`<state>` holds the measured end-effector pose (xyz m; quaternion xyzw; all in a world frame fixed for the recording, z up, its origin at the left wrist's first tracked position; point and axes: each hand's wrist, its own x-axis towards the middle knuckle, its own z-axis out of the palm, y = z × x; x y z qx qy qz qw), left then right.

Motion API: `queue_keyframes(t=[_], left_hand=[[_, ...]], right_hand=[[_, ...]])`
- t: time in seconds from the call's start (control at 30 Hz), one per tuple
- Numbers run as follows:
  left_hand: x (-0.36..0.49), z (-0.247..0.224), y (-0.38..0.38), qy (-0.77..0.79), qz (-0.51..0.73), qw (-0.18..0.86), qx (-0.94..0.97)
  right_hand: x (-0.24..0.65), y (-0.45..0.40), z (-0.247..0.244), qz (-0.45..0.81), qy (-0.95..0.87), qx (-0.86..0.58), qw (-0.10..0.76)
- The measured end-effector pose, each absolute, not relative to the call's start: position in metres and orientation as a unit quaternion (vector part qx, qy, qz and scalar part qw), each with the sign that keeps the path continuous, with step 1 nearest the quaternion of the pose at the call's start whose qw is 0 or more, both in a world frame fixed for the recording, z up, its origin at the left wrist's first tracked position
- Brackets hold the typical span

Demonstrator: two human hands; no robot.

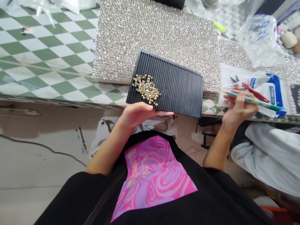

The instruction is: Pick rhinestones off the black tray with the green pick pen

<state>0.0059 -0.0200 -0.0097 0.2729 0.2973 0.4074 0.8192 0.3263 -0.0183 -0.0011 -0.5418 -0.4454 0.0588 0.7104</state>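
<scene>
My left hand (138, 114) grips the near edge of a black ridged tray (179, 87), thumb on top and fingers beneath. A heap of small gold-backed rhinestones (146, 89) lies on the tray's left part. My right hand (241, 107) is closed round a green and yellow pen-like stick (260, 103), its yellow tip pointing left. Behind the tray spreads a board covered in sparkling rhinestones (154, 31), which the tray partly overlaps.
A checkered tablecloth (47, 53) covers the table. Right of the tray are scissors (234, 80) and a blue and white packet (269, 90). A clear plastic bag (264, 40) sits at the back right, near a yellow-green marker (219, 26). A cable (47, 145) crosses the floor.
</scene>
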Motion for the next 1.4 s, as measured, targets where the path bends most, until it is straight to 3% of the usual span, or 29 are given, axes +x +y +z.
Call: queue_keyframes(t=[0.47, 0.7, 0.9, 1.1, 1.4], left_hand=[[0.002, -0.010, -0.023, 0.315, 0.395, 0.816, 0.280], [0.003, -0.015, -0.022, 0.283, 0.375, 0.832, 0.297], [0.007, -0.009, -0.020, 0.253, 0.349, 0.846, 0.315], [0.008, -0.002, -0.019, 0.227, 0.354, 0.864, 0.277], [0.009, -0.005, -0.019, 0.213, 0.355, 0.870, 0.269]], right_hand=[[0.317, -0.019, -0.002, 0.033, -0.424, -0.594, 0.683], [0.299, -0.009, 0.018, 0.044, -0.464, -0.523, 0.714], [0.239, 0.017, 0.053, 0.235, -0.673, -0.388, 0.584], [0.200, 0.045, 0.066, 0.358, -0.760, -0.338, 0.424], [0.189, 0.043, 0.064, 0.348, -0.780, -0.355, 0.381]])
